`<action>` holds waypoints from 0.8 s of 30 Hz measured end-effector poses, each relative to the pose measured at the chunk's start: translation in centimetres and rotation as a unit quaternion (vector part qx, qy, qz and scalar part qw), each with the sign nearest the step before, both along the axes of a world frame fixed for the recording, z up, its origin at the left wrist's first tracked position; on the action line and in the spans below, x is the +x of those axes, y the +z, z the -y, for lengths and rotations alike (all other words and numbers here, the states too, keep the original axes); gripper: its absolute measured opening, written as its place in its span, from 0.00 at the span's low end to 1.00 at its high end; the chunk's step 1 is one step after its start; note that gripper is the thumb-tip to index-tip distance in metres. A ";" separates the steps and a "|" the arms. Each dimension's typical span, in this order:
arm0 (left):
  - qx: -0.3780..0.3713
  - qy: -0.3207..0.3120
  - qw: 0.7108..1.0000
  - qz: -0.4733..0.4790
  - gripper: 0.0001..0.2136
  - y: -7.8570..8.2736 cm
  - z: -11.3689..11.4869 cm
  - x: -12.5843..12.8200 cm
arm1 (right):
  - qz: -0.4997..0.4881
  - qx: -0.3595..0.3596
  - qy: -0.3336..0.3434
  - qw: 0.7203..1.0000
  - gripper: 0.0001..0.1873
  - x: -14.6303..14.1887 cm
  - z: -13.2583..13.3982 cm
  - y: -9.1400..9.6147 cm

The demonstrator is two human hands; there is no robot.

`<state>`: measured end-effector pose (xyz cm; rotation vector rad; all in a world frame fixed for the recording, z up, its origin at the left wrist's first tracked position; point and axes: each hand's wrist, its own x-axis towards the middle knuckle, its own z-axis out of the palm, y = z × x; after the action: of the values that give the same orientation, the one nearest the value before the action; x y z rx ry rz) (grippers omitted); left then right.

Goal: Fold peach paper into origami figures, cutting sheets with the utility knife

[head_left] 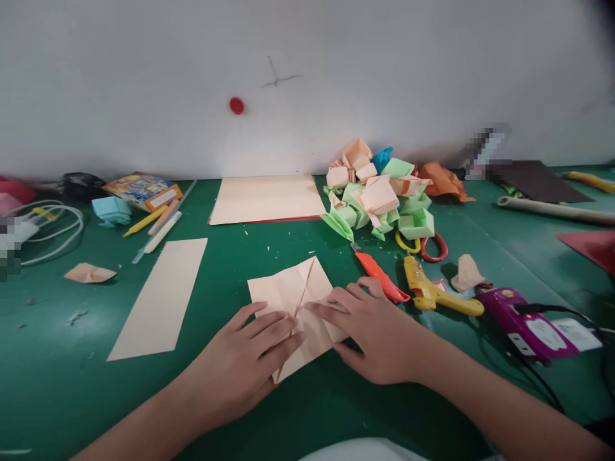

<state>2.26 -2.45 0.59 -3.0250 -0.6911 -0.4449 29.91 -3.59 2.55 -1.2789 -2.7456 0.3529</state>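
A peach-coloured paper square (283, 288), folded so that its flaps meet along a slanting middle seam, lies before me on the green table. My left hand (259, 346) is closed on its left and near side, with fingers across the top up to the seam; its thumb is mostly hidden beneath. From the right, my right hand (372, 330) grips the paper's edge, its index finger reaching to the seam and its thumb at the near right edge. To the left is a flat strip of cream paper (161, 301).
Behind lies a stack of peach sheets (269, 200). Beyond my right hand are a pile of folded paper pieces (379, 192), an orange cutter (382, 276), scissors (435, 246), a yellow glue gun (432, 291) and a corded purple device (528, 323). Pens (163, 232) and a box (143, 191) sit back left.
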 end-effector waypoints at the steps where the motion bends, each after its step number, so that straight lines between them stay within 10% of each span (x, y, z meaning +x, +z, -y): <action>1: 0.005 -0.004 1.000 0.000 0.18 -0.1 -0.1 0.0 | 0.002 -0.005 0.002 1.000 0.34 0.0 0.0 0.0; 13: 0.005 -0.056 0.996 0.070 0.22 -0.6 -2.0 -1.3 | -0.003 -0.009 0.013 1.000 0.43 -0.1 0.2 0.0; 24: -0.052 -0.032 0.994 0.095 0.19 -0.8 -2.8 -2.0 | -0.040 0.036 0.061 0.997 0.25 -0.3 0.0 -0.7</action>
<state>0.28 0.30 -0.17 -3.1395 -0.6456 -0.7287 29.66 -3.55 1.86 -1.0601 -2.7489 0.3052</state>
